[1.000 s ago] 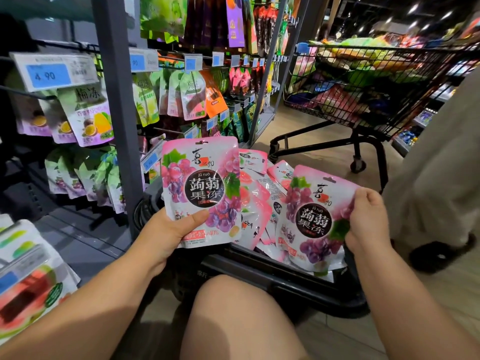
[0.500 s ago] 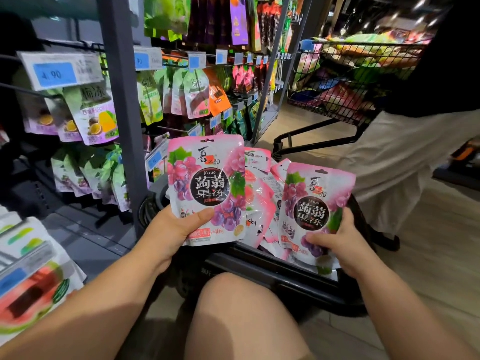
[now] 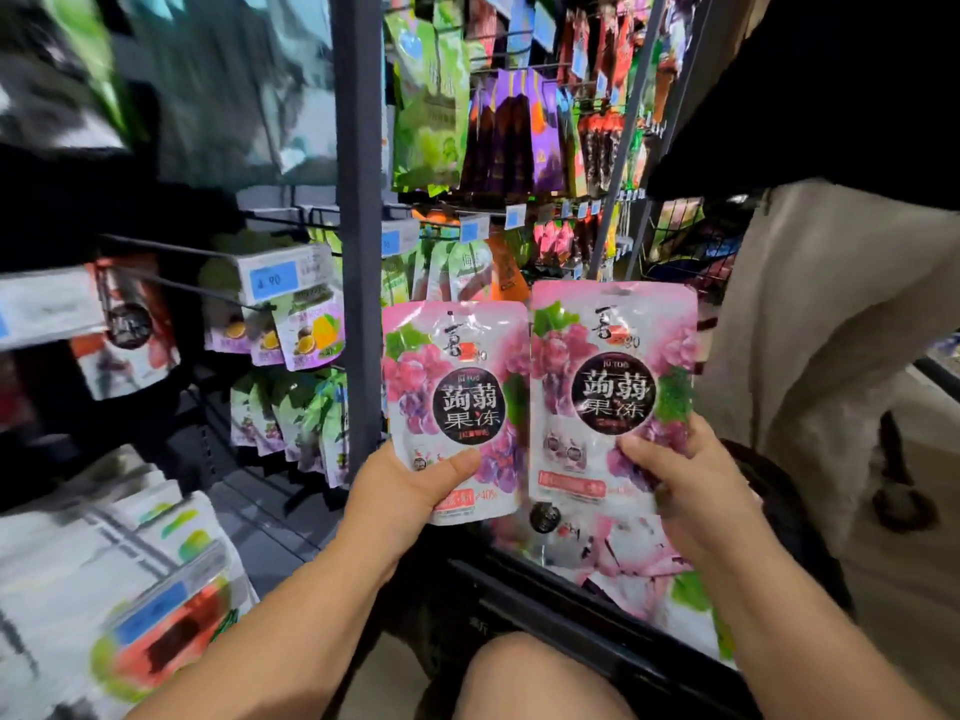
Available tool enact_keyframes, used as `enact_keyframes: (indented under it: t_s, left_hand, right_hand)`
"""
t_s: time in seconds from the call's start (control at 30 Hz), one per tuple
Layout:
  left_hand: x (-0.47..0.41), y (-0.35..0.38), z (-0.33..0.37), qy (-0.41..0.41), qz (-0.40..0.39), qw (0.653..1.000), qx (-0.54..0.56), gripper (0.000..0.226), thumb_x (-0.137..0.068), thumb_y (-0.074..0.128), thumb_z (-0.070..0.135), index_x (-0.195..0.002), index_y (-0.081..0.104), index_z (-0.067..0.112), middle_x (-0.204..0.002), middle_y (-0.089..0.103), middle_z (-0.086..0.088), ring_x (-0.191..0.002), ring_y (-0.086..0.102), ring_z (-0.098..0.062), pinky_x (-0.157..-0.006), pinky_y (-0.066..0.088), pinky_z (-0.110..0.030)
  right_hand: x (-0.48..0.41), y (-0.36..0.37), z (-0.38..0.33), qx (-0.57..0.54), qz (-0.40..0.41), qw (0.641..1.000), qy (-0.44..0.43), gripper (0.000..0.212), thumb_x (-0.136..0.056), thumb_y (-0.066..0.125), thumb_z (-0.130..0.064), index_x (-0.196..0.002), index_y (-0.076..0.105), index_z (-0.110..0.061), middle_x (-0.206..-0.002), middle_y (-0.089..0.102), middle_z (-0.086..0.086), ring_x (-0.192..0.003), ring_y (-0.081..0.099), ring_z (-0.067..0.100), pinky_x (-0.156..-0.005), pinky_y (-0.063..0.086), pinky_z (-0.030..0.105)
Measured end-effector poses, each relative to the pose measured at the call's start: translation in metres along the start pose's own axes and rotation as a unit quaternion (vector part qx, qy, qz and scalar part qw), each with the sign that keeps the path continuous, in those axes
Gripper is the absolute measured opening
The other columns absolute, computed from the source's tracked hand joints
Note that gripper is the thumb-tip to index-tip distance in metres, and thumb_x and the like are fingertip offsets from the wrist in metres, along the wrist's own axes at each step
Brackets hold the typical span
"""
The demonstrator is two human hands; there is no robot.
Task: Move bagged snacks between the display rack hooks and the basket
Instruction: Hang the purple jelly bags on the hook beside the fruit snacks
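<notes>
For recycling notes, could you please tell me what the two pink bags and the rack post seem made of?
Left pink bag and right pink bag: probably glossy printed plastic film, given the sheen and sealed edges. Rack post: likely painted metal, a matte grey upright.

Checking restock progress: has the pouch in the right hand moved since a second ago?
Yes. The right hand has lifted its grape jelly pouch up out of the basket and leftward, closer to the grey rack post.

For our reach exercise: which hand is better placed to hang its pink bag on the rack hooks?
Likely the left hand: its bag is beside the rack post, nearer the hooks; the right hand is farther, over the basket.
</notes>
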State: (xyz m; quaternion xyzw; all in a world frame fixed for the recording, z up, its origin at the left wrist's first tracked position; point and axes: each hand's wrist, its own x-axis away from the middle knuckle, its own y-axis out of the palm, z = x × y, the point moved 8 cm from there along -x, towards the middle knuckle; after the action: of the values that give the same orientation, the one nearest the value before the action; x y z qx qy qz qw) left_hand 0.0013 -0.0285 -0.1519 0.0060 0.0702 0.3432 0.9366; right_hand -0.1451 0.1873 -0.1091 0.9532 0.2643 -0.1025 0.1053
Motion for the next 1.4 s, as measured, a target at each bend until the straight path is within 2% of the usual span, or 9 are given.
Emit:
enact_keyframes:
  t_s: [0.2, 0.3, 0.4, 0.53, 0.6, 0.77, 0.93, 1.07, 1.4]
  left_hand:
    - [0.018, -0.043, 0.043, 0.047, 0.064, 0.99, -0.118, 0.014, -0.076, 0.082, 0.025, -0.083, 0.071, 0.024, -0.06, 0.068, 0.023, -0.055, 0.06, 0.011, -0.05, 0.04, -0.004]
    - [0.027, -0.076, 0.058, 0.052, 0.125, 0.982, -0.133, 0.015, -0.074, 0.084, 0.027, -0.075, 0.07, 0.022, -0.056, 0.067, 0.018, -0.052, 0.058, 0.006, -0.048, 0.04, -0.007]
    - [0.041, -0.106, 0.074, 0.052, 0.171, 0.974, -0.142, 0.015, -0.074, 0.084, 0.031, -0.08, 0.073, 0.022, -0.072, 0.074, 0.009, -0.061, 0.066, 0.0, -0.057, 0.048, -0.014]
    - [0.064, -0.145, 0.097, 0.071, 0.233, 0.961, -0.13, 0.017, -0.074, 0.083, 0.028, -0.086, 0.071, 0.028, -0.071, 0.072, 0.022, -0.063, 0.066, 0.007, -0.057, 0.046, -0.01]
    - [0.077, -0.162, 0.112, 0.078, 0.26, 0.953, -0.137, 0.02, -0.073, 0.083, 0.031, -0.087, 0.07, 0.025, -0.058, 0.066, 0.022, -0.051, 0.059, 0.007, -0.048, 0.04, -0.007]
    - [0.11, -0.198, 0.156, 0.092, 0.336, 0.926, -0.145, 0.025, -0.067, 0.086, 0.038, -0.084, 0.071, 0.027, -0.076, 0.075, 0.012, -0.075, 0.07, -0.012, -0.069, 0.055, -0.03]
    - [0.137, -0.223, 0.198, 0.133, 0.385, 0.897, -0.172, 0.031, -0.062, 0.086, 0.047, -0.087, 0.072, 0.035, -0.079, 0.073, 0.024, -0.074, 0.067, 0.005, -0.067, 0.049, -0.023]
    - [0.155, -0.242, 0.226, 0.163, 0.421, 0.873, -0.188, 0.036, -0.059, 0.085, 0.055, -0.085, 0.069, 0.036, -0.076, 0.07, 0.03, -0.077, 0.064, 0.003, -0.064, 0.045, -0.02]
    - [0.19, -0.275, 0.254, 0.173, 0.472, 0.834, -0.228, 0.029, -0.067, 0.081, 0.048, -0.087, 0.064, 0.035, -0.075, 0.07, 0.009, -0.073, 0.061, -0.01, -0.06, 0.042, -0.026]
  right_hand:
    - [-0.01, 0.084, -0.003, -0.057, -0.086, 0.995, -0.002, 0.016, -0.089, 0.056, 0.01, -0.091, 0.053, -0.006, -0.061, 0.064, 0.005, -0.054, 0.051, 0.011, -0.05, 0.037, 0.016]
    - [-0.012, 0.125, 0.003, -0.059, -0.12, 0.991, 0.009, 0.019, -0.088, 0.064, -0.004, -0.104, 0.06, -0.012, -0.082, 0.072, 0.001, -0.073, 0.063, 0.014, -0.069, 0.046, 0.025]
    - [-0.011, 0.166, -0.001, -0.005, -0.176, 0.984, 0.008, 0.042, -0.079, 0.074, -0.037, -0.117, 0.057, -0.04, -0.111, 0.071, -0.008, -0.099, 0.068, 0.006, -0.091, 0.05, 0.033]
    - [-0.001, 0.217, -0.011, -0.006, -0.301, 0.953, 0.045, 0.082, -0.07, 0.088, -0.023, -0.122, 0.035, -0.057, -0.117, 0.056, -0.022, -0.102, 0.062, -0.001, -0.082, 0.053, 0.024]
    - [0.003, 0.239, -0.022, 0.008, -0.324, 0.946, 0.032, 0.105, -0.054, 0.096, -0.037, -0.127, 0.028, -0.068, -0.137, 0.046, -0.02, -0.12, 0.056, 0.006, -0.093, 0.054, 0.033]
    - [0.001, 0.284, -0.067, -0.013, -0.311, 0.949, -0.041, 0.08, -0.054, 0.094, -0.033, -0.115, 0.047, -0.054, -0.125, 0.061, -0.012, -0.109, 0.065, 0.013, -0.095, 0.053, 0.039]
    - [-0.001, 0.328, -0.108, -0.083, -0.326, 0.939, -0.077, 0.07, -0.06, 0.089, -0.024, -0.121, 0.055, -0.033, -0.116, 0.071, -0.003, -0.107, 0.069, 0.017, -0.094, 0.053, 0.04]
    - [-0.001, 0.364, -0.133, -0.123, -0.357, 0.923, -0.079, 0.06, -0.075, 0.082, -0.007, -0.123, 0.053, -0.029, -0.11, 0.073, -0.002, -0.1, 0.071, 0.015, -0.077, 0.054, 0.024]
    - [0.003, 0.429, -0.167, -0.145, -0.383, 0.907, -0.095, 0.053, -0.082, 0.073, -0.001, -0.125, 0.049, -0.02, -0.117, 0.069, 0.008, -0.103, 0.07, 0.02, -0.076, 0.055, 0.025]
